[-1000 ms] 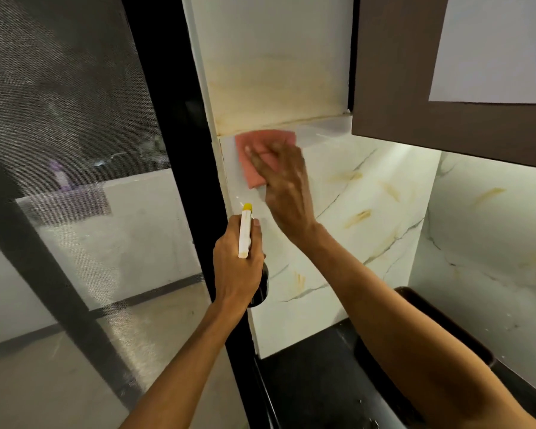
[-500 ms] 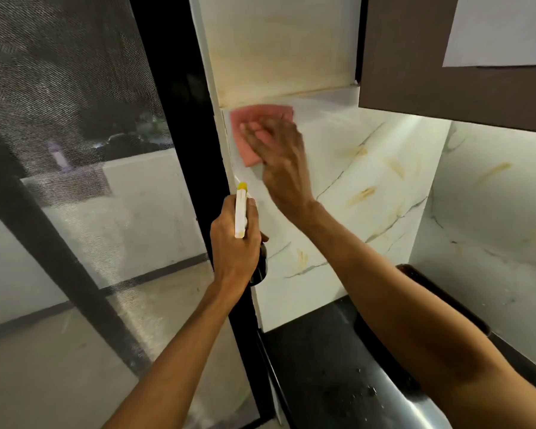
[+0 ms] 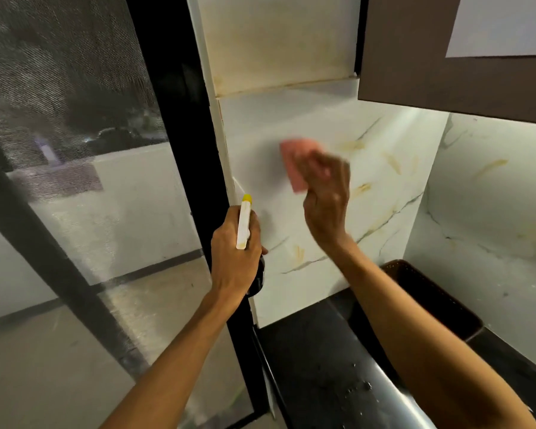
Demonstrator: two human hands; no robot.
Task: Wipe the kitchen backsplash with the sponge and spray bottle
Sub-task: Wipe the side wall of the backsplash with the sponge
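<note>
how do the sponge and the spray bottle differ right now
Colour: the sponge is pink; the spray bottle shows a white head with a yellow tip over a dark body.
Pose: the sponge is against the backsplash under the right hand; the spray bottle is gripped off the wall by the left hand.
Sharpness: the sponge is motion-blurred; the spray bottle is crisp.
Shared: each has one hand on it.

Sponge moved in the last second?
Yes. The sponge in the right hand has gone down and rightwards, away from the ledge above the backsplash that it touched before.
</note>
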